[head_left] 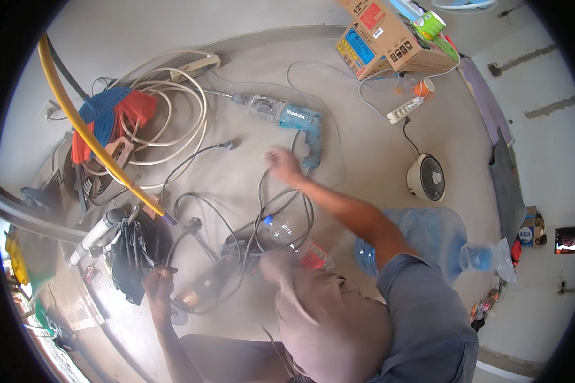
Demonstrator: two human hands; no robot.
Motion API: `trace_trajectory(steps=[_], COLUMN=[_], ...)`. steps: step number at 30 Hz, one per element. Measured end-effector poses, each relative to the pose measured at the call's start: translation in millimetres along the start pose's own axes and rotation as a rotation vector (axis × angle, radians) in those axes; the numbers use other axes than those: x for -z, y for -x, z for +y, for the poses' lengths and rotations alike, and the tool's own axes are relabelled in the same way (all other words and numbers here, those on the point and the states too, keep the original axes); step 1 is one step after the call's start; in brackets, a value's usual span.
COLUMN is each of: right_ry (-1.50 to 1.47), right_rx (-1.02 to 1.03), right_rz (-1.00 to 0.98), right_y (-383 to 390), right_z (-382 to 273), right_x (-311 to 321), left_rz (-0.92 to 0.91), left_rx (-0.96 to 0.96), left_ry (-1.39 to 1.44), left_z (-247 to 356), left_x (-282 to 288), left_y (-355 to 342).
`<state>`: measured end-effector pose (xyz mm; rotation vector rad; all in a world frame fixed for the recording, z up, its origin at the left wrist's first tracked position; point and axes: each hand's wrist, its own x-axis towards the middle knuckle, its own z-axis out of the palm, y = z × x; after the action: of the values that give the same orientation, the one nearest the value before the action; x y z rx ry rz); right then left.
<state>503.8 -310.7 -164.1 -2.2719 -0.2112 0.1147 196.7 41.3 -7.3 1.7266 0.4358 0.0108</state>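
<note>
My left hand point(160, 281) is closed at the lower left, beside a black plastic bag point(148, 246). A dark power cord point(201, 198) loops over the floor and runs into that fist. My right arm reaches forward across the middle. At its end my right hand point(284, 164) hovers near the cord, just left of the drill's handle; its fingers are blurred. The teal and grey hammer drill point(291, 116) lies on its side, bit pointing left. The cord's plug point(227, 145) rests on the floor. Below the coils lies a clear plastic bottle point(284, 230) with a blue cap.
A coiled cream hose point(201, 121) and a red-blue broom head point(112, 115) lie at left, under a yellow pole point(83, 127). A large blue water jug point(421, 239) lies at right. Beyond are a round cooker point(426, 177), a power strip point(404, 110) and a cardboard box point(386, 38).
</note>
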Motion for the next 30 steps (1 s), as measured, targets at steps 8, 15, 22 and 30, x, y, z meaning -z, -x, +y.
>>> trace_trajectory(steps=[8, 15, 22, 30], right_ry=[0.672, 0.744, 1.028, 1.009], right_rx=[-0.396, -0.622, -0.406, -0.387], right_rz=[0.045, -0.054, -0.156, -0.384], right_y=[-87, -132, -203, -145], right_z=[198, 304, 415, 415], right_x=[218, 260, 401, 319], left_rz=[0.184, 0.223, 0.422, 0.441], left_rx=[0.208, 0.301, 0.553, 0.599], left_ry=[-0.009, 0.076, 0.312, 0.502], left_z=[29, 1, -43, 34], left_x=[34, 124, 153, 159], left_y=[4, 36, 24, -3])
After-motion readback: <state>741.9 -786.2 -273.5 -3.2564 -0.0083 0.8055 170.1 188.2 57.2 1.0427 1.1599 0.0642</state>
